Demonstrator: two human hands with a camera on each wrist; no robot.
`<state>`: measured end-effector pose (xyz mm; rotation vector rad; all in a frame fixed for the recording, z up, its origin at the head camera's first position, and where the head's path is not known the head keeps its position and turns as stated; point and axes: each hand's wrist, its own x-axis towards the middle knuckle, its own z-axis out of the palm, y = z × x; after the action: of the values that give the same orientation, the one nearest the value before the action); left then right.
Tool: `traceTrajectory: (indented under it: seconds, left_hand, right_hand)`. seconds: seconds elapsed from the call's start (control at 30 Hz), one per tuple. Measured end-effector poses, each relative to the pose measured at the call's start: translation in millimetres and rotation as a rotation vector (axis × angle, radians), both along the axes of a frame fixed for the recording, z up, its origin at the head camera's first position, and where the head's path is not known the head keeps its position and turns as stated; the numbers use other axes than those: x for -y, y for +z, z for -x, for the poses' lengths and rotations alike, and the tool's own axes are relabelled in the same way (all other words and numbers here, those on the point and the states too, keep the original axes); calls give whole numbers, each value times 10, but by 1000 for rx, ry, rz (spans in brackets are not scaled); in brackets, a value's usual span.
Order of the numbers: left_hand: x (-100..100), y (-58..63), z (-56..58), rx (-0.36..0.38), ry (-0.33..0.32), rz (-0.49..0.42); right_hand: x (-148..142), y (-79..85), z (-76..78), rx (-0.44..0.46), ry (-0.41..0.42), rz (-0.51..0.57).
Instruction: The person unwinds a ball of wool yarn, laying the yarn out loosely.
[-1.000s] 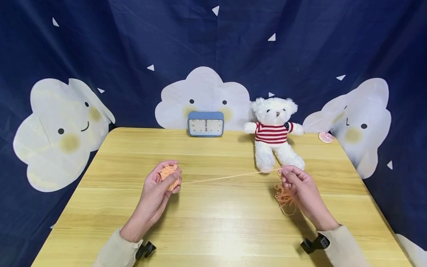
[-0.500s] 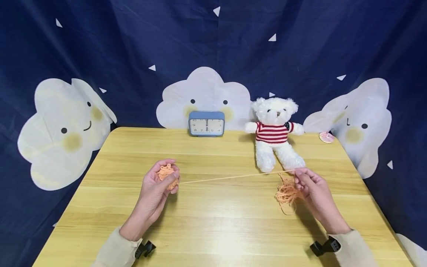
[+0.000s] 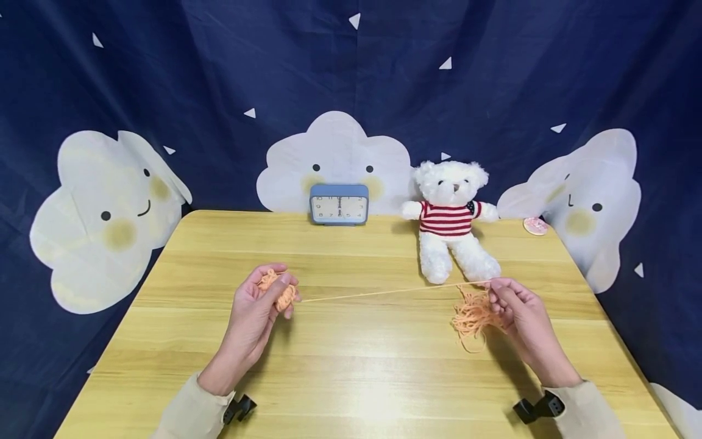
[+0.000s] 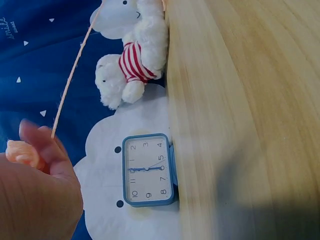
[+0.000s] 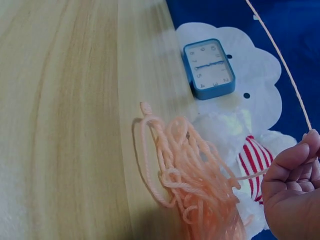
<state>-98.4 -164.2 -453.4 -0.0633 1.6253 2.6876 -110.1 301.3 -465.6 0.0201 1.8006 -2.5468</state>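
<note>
My left hand (image 3: 258,311) grips a small wound bundle of peach yarn (image 3: 285,299), thumb across its front. From the bundle a single yarn strand (image 3: 378,293) runs taut to my right hand (image 3: 523,317), whose thumb and forefinger pinch it. Beside the right hand lies a loose, tangled heap of the same yarn (image 3: 473,314); in the right wrist view its loops (image 5: 195,180) fill the lower middle, and a thread leads from them into the right fingers. The left wrist view catches the strand (image 4: 70,80) rising from the left fingertips.
A white teddy bear (image 3: 446,216) in a striped sweater sits at the back right, its feet near the yarn heap. The blue clock (image 3: 339,205) stands at the back edge of the wooden table (image 3: 219,244). A round pink disc (image 3: 535,226) lies at the far right corner.
My right hand has moved right, away from the left, lengthening the taut strand between them. More of the yarn heap shows. The left thumb has shifted over the bundle.
</note>
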Motion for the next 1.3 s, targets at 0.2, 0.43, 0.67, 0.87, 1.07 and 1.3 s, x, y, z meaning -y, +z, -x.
traceTrajectory:
  seconds: [0.2,0.43,0.67,0.87,1.07,1.3]
  left_hand:
    - [3,4,-1,8,14,14]
    - [41,9,5,-17,-24,-32]
    - [69,2,-16,-44,-75,-93]
    - [67,15,-13,-9,-18,-4]
    - [70,7,-17,7,31,46]
    - [77,-8,-3,-51,-55,-17]
  right_hand:
    - [-13,-2,3,-7,-2,27]
    - [-27,-18,2,-24,-18,54]
    - [-41,-42,-7,-13,-27,53]
    - [-44,-45,-7,-11,-28,59]
    - [-47,-40,-2,-17,-35,68]
    - [-57,-56,1,-16,-39,90]
